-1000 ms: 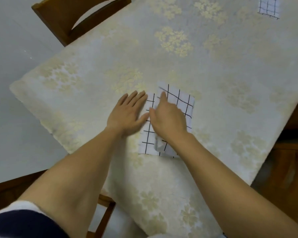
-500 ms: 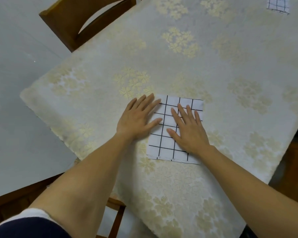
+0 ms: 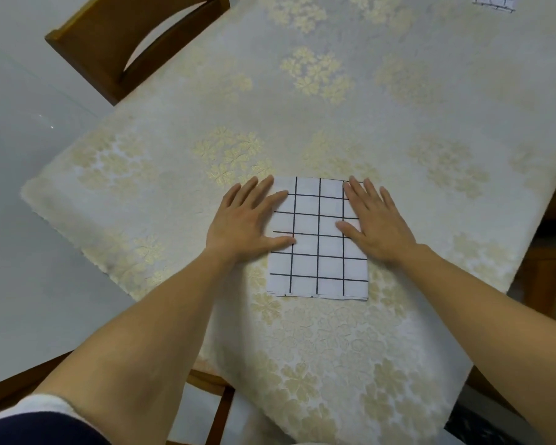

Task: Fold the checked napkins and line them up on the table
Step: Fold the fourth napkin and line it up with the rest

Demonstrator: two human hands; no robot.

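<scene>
White napkin (image 3: 319, 261): folded, flat on the table (image 3: 180, 130), close to its near edge.
Left hand (image 3: 243, 224): flat on the napkin's left edge, fingers (image 3: 258, 191) spread.
Right hand (image 3: 377, 228): flat on its right edge, fingers slightly apart.
My step: I judge even outward pressure sets the creases without skewing.
Second napkin (image 3: 495, 0): table's far right corner.

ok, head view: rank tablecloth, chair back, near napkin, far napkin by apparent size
1. tablecloth
2. near napkin and chair back: about alike; chair back is cropped
3. far napkin: cropped and farther away, so true size unsure
</scene>
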